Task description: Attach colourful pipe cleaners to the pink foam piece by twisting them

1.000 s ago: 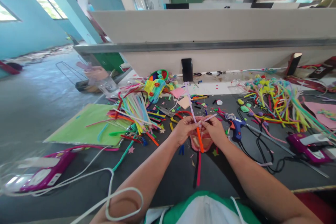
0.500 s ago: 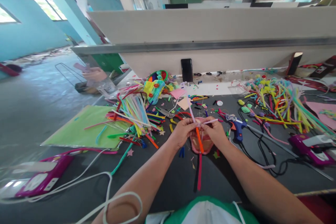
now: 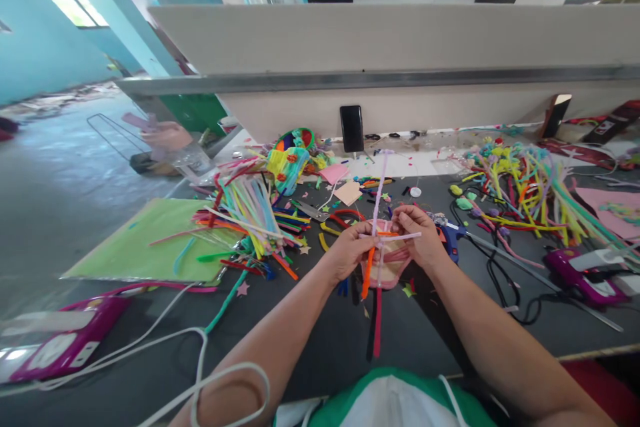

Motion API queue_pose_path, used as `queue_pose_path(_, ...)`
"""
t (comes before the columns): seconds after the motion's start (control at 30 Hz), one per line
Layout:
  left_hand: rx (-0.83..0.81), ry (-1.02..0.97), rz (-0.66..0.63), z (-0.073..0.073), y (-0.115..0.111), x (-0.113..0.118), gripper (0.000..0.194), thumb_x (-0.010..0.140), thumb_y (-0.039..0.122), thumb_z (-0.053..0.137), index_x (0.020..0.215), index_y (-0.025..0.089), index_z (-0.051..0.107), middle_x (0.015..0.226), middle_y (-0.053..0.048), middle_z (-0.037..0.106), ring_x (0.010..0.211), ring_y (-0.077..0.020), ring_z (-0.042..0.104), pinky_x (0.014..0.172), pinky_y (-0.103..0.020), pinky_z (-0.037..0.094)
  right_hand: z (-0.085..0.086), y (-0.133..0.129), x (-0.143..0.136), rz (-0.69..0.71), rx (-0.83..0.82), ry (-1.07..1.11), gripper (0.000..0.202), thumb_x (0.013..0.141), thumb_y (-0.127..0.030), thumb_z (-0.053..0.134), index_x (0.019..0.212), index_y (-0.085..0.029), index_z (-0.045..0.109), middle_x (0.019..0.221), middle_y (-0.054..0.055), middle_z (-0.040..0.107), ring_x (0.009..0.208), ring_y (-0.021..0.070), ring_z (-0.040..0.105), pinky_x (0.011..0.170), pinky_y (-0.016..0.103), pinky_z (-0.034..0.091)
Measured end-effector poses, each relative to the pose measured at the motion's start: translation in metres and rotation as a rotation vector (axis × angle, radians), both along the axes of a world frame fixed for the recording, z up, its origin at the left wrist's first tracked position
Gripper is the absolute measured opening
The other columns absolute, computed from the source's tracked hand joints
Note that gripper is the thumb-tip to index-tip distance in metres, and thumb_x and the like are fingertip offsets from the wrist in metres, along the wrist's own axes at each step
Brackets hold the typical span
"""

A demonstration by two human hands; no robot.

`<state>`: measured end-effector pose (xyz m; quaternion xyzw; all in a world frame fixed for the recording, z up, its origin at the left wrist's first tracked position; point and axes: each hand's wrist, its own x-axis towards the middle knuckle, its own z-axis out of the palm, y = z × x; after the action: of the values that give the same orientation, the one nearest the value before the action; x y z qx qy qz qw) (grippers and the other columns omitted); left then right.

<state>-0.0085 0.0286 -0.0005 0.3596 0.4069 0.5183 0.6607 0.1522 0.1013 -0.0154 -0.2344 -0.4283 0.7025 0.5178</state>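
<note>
My left hand (image 3: 354, 250) pinches a cross of fuzzy pipe cleaners. From its fingertips a lavender pipe cleaner (image 3: 381, 190) rises upright, another lavender length runs sideways to the right, and an orange pipe cleaner (image 3: 369, 273) hangs down with a bent part reaching right. My right hand (image 3: 419, 235) is closed, fingers curled at the right end of the orange part; its exact grip is partly hidden. Beneath both hands lies a pink-edged flat piece (image 3: 393, 272). A red strip (image 3: 377, 327) extends below it towards me.
Left are a pipe cleaner bundle (image 3: 257, 210), a green sheet pack (image 3: 145, 240) and pliers (image 3: 345, 217). Right are a blue glue gun (image 3: 453, 240) with black cables and a pipe cleaner heap (image 3: 525, 193). A phone (image 3: 352, 128) leans on the back panel. A white cable (image 3: 200, 373) crosses front left.
My right hand has moved right, away from the left fingertips. The orange pipe cleaner now has a part bent to the right, and the upright lavender one shows longer.
</note>
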Motion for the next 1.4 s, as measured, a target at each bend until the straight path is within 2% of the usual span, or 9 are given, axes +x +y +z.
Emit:
queue_pose_path(0.17, 0.015, 0.004, -0.009, 0.0, 0.0, 0.001, 0.027, 0.069, 0.027, 0.077, 0.079, 0.015, 0.054, 0.065, 0.001, 0.062, 0.05, -0.0096, 0.059, 0.053, -0.022, 0.05, 0.002, 0.001, 0.002, 0.015, 0.029, 0.054, 0.012, 0.076, -0.028, 0.073, 0.085, -0.021, 0.069, 0.076, -0.001, 0.063, 0.061, 0.0094, 0.055, 0.06, 0.024, 0.046)
queue_pose_path(0.43, 0.051, 0.019, -0.024, -0.001, -0.002, 0.004, 0.023, 0.071, 0.026, 0.075, 0.08, 0.015, 0.056, 0.06, 0.001, 0.06, 0.05, -0.0093, 0.057, 0.053, -0.022, 0.049, 0.005, -0.003, 0.004, 0.06, 0.077, -0.012, 0.01, 0.079, -0.031, 0.069, 0.08, -0.021, 0.068, 0.066, -0.001, 0.061, 0.058, 0.0109, 0.052, 0.055, 0.024, 0.04)
queue_pose_path(0.67, 0.022, -0.058, 0.031, 0.003, -0.004, 0.01, 0.033, 0.066, 0.028, 0.079, 0.093, 0.015, 0.066, 0.072, 0.0, 0.065, 0.052, -0.0083, 0.058, 0.05, -0.021, 0.047, 0.006, -0.007, 0.004, 0.075, 0.071, -0.099, 0.017, 0.073, -0.035, 0.074, 0.081, -0.021, 0.068, 0.068, 0.0, 0.062, 0.057, 0.0113, 0.051, 0.056, 0.025, 0.042)
queue_pose_path(0.8, -0.014, -0.05, 0.092, 0.0, -0.003, 0.01, 0.033, 0.062, 0.027, 0.082, 0.089, 0.012, 0.07, 0.069, -0.002, 0.068, 0.05, -0.0091, 0.059, 0.05, -0.021, 0.046, 0.004, -0.009, 0.002, 0.158, 0.081, -0.072, 0.015, 0.075, -0.033, 0.073, 0.081, -0.02, 0.07, 0.068, 0.0, 0.064, 0.057, 0.0103, 0.052, 0.058, 0.024, 0.042)
queue_pose_path(0.93, -0.003, -0.02, 0.095, -0.001, -0.002, 0.009, 0.033, 0.06, 0.027, 0.083, 0.088, 0.012, 0.072, 0.079, -0.005, 0.072, 0.05, -0.0079, 0.058, 0.05, -0.021, 0.047, 0.003, -0.008, 0.003, 0.203, 0.053, -0.043, 0.016, 0.074, -0.033, 0.075, 0.082, -0.02, 0.071, 0.069, -0.001, 0.064, 0.057, 0.0098, 0.053, 0.057, 0.024, 0.043)
queue_pose_path(1.03, 0.003, 0.007, 0.091, 0.001, -0.003, 0.009, 0.032, 0.061, 0.026, 0.083, 0.088, 0.012, 0.073, 0.084, -0.006, 0.073, 0.052, -0.0074, 0.059, 0.051, -0.02, 0.047, 0.004, -0.008, 0.003, 0.199, 0.031, -0.059, 0.021, 0.072, -0.037, 0.076, 0.082, -0.021, 0.07, 0.073, 0.0, 0.067, 0.057, 0.0094, 0.054, 0.058, 0.025, 0.045)
queue_pose_path(1.4, -0.018, 0.003, 0.15, 0.0, -0.001, 0.007, 0.027, 0.058, 0.024, 0.084, 0.081, 0.012, 0.074, 0.073, -0.005, 0.072, 0.044, -0.0052, 0.053, 0.044, -0.018, 0.042, 0.006, -0.011, 0.0, 0.188, -0.022, -0.094, 0.028, 0.068, -0.042, 0.078, 0.082, -0.021, 0.069, 0.079, 0.001, 0.067, 0.06, 0.0106, 0.056, 0.062, 0.026, 0.049)
